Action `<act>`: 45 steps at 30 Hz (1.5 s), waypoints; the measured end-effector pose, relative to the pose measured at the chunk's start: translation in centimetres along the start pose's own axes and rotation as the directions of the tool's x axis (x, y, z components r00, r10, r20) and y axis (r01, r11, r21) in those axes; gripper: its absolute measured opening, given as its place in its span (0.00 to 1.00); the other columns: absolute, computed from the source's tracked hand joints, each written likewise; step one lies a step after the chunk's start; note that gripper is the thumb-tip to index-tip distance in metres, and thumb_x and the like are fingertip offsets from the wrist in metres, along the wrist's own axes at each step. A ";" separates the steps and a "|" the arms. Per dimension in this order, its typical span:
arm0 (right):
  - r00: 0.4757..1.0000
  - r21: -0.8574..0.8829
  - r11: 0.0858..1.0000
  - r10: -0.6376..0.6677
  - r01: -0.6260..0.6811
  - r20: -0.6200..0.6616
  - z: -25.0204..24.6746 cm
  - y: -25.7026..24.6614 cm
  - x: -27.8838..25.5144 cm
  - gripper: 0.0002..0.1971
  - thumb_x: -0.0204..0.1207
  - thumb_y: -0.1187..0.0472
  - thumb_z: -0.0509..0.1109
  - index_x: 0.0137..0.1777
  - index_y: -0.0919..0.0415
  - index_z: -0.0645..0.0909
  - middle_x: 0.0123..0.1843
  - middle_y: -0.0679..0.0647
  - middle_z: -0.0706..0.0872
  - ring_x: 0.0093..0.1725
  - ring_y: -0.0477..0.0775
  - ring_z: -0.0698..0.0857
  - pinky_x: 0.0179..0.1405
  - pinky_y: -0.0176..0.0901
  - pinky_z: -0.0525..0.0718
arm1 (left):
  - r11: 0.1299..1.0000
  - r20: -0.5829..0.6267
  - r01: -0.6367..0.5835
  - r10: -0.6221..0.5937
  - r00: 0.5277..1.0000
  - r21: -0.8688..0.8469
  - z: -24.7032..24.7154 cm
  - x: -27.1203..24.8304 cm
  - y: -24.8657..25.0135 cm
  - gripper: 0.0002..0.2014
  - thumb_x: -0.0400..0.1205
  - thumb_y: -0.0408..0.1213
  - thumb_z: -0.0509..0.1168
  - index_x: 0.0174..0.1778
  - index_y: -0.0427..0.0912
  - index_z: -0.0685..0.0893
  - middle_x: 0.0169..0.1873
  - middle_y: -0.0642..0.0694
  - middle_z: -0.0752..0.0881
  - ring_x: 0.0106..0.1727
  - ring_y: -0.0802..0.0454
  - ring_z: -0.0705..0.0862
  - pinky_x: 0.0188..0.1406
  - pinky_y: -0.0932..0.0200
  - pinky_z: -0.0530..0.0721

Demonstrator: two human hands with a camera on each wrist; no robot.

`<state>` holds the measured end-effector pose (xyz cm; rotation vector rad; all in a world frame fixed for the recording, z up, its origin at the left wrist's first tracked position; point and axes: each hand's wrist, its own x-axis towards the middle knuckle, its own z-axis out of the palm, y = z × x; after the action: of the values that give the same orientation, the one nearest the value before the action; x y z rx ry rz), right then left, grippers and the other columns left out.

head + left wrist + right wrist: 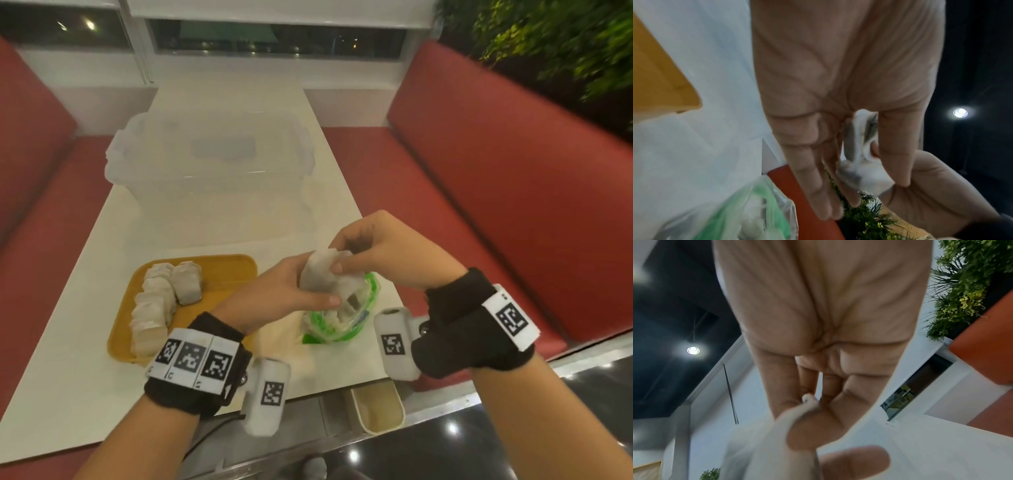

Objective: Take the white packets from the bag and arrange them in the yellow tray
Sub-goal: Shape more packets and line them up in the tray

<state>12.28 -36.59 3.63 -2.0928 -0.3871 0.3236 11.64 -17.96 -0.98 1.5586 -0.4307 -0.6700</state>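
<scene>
Above the table's near right corner, both hands hold a small bundle of white packets (329, 279). My left hand (310, 291) grips it from the left, thumb along the bundle's lower edge. My right hand (339, 255) pinches the top packet (764, 443) between thumb and fingers. Just below stands the clear and green bag (342, 327), mouth open, with more packets inside. The yellow tray (236, 270) lies to the left on the table and holds several packets (161, 301) in two rows. In the left wrist view the packets (861, 177) sit between the fingers (818, 186) and thumb.
A large clear plastic box (212, 161) stands behind the tray in the middle of the white table (68, 394). Red benches (496, 192) flank the table on both sides. The table's near edge runs just under my wrists, with a small beige bin (380, 407) below it.
</scene>
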 end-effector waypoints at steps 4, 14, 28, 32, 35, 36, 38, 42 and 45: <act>0.993 0.075 0.997 0.028 -0.019 -0.116 1.0 0.0 0.3 0.03 0.73 0.72 0.73 0.44 0.73 0.86 0.42 0.80 0.84 0.34 0.56 0.80 0.37 0.50 0.78 | 0.979 -0.008 0.027 -0.030 1.000 -0.203 0.6 -0.2 -0.7 0.11 0.77 0.26 0.68 0.55 0.39 0.86 0.45 0.41 0.92 0.46 0.50 0.90 0.47 0.59 0.89; 0.937 0.143 0.989 0.072 -0.023 -0.343 0.6 0.0 0.2 0.02 0.76 0.72 0.69 0.44 0.71 0.83 0.37 0.62 0.85 0.36 0.50 0.81 0.32 0.34 0.83 | 0.903 -0.115 0.103 -0.165 0.980 -0.418 -0.3 -0.1 -2.2 0.13 0.79 0.19 0.65 0.58 0.33 0.80 0.47 0.34 0.91 0.43 0.47 0.92 0.38 0.61 0.90; 0.991 -0.336 0.937 0.056 -0.094 -0.121 3.6 -0.7 1.7 0.04 0.69 0.69 0.74 0.42 0.62 0.87 0.37 0.55 0.88 0.22 0.41 0.80 0.26 0.31 0.78 | 0.686 0.092 0.200 -0.191 0.977 -0.699 -0.9 -0.8 -2.4 0.32 0.80 0.64 0.52 0.61 0.41 0.86 0.49 0.35 0.88 0.44 0.43 0.89 0.45 0.52 0.89; 0.991 -0.415 0.908 0.009 -0.063 -0.133 3.9 -0.5 2.1 0.09 0.67 0.63 0.77 0.47 0.56 0.86 0.41 0.52 0.87 0.30 0.40 0.77 0.33 0.31 0.75 | 0.701 -0.047 0.145 -0.247 0.968 -0.698 -0.8 -0.7 -2.6 0.15 0.75 0.41 0.67 0.53 0.34 0.85 0.41 0.37 0.89 0.38 0.47 0.90 0.37 0.59 0.91; 0.953 -0.312 0.939 0.045 -0.143 -0.300 2.5 0.7 1.7 0.06 0.68 0.63 0.77 0.44 0.58 0.85 0.37 0.50 0.86 0.30 0.40 0.80 0.34 0.33 0.79 | 0.671 -0.114 0.115 -0.288 0.951 -0.732 -1.4 -0.8 -3.0 0.13 0.77 0.34 0.65 0.53 0.31 0.85 0.40 0.38 0.89 0.37 0.48 0.90 0.37 0.59 0.91; 0.933 -0.300 0.934 0.080 -0.193 -0.352 2.1 1.6 1.5 0.02 0.70 0.65 0.74 0.42 0.60 0.86 0.35 0.50 0.86 0.30 0.44 0.83 0.35 0.38 0.83 | 0.659 -0.133 0.103 -0.298 0.945 -0.745 -1.7 -0.9 -3.2 0.12 0.79 0.33 0.63 0.53 0.30 0.86 0.41 0.38 0.90 0.38 0.48 0.90 0.38 0.58 0.91; 0.905 -0.337 0.872 0.231 -0.355 -0.357 2.1 3.9 1.4 0.07 0.71 0.67 0.67 0.40 0.64 0.87 0.32 0.53 0.88 0.33 0.52 0.87 0.39 0.44 0.88 | 0.640 -0.173 0.075 -0.315 0.933 -0.765 -2.3 -1.1 -3.5 0.12 0.82 0.32 0.60 0.54 0.29 0.86 0.43 0.37 0.91 0.39 0.47 0.91 0.40 0.57 0.91; 0.814 -0.294 0.762 0.512 -0.577 -0.274 5.2 8.1 2.2 0.11 0.71 0.56 0.70 0.42 0.65 0.83 0.37 0.58 0.88 0.37 0.57 0.88 0.40 0.46 0.87 | 0.669 -0.197 0.070 -0.315 0.928 -0.740 -2.2 -1.4 -3.8 0.13 0.83 0.31 0.59 0.55 0.29 0.86 0.46 0.35 0.91 0.42 0.47 0.91 0.41 0.57 0.91; 0.761 -0.230 0.740 0.539 -0.633 -0.360 7.3 8.9 3.1 0.15 0.72 0.47 0.70 0.38 0.60 0.83 0.34 0.53 0.87 0.36 0.56 0.87 0.39 0.44 0.85 | 0.694 -0.188 0.102 -0.329 0.925 -0.713 -1.7 -1.4 -4.0 0.13 0.84 0.31 0.59 0.56 0.29 0.85 0.48 0.35 0.90 0.43 0.47 0.91 0.41 0.58 0.91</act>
<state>13.70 -34.16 -7.97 -2.5298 0.4517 0.3481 11.19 -15.39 -4.68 0.9522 0.2477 -0.6553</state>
